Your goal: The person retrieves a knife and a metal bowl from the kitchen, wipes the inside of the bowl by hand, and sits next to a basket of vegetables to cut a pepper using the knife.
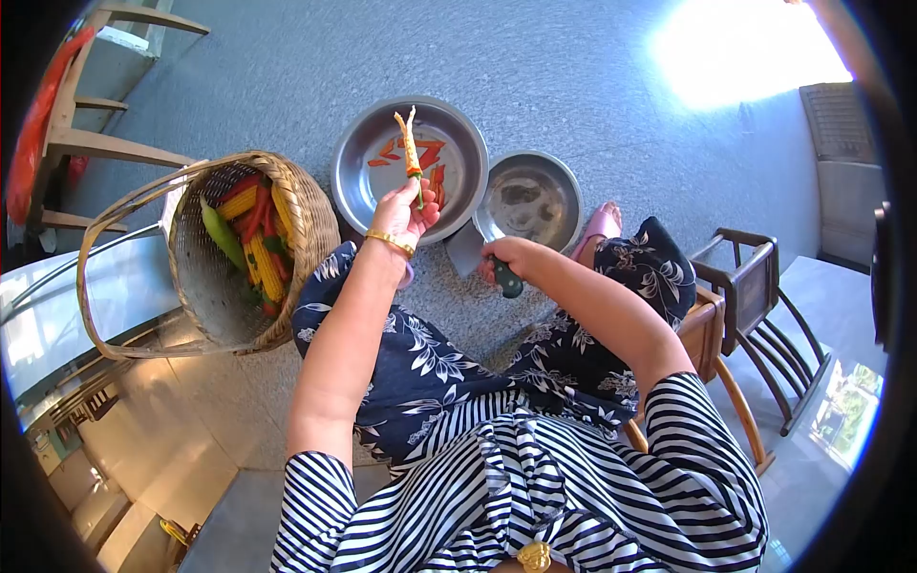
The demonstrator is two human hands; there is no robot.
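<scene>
My left hand (405, 210) is closed on the green stem of a chili pepper (412, 158). The pepper points away from me; its pale, seedy core shows, split into two tips at the far end. Below it is a wide metal basin (342, 170) with several cut red pepper pieces (437, 179) on its bottom. My right hand (508, 258) grips the dark handle of a broad-bladed kitchen knife (464, 250). The blade points left, close to the rims of the basin and a smaller metal bowl (577, 196), which has wet-looking patches inside.
On my left, a tipped wicker basket (315, 215) holds yellow corn cobs (266, 269), red peppers (256, 215) and a long green pepper (221, 232). A wooden stool (124, 145) stands at upper left, wooden chairs (750, 286) at right. Bright light falls on the speckled floor (535, 67).
</scene>
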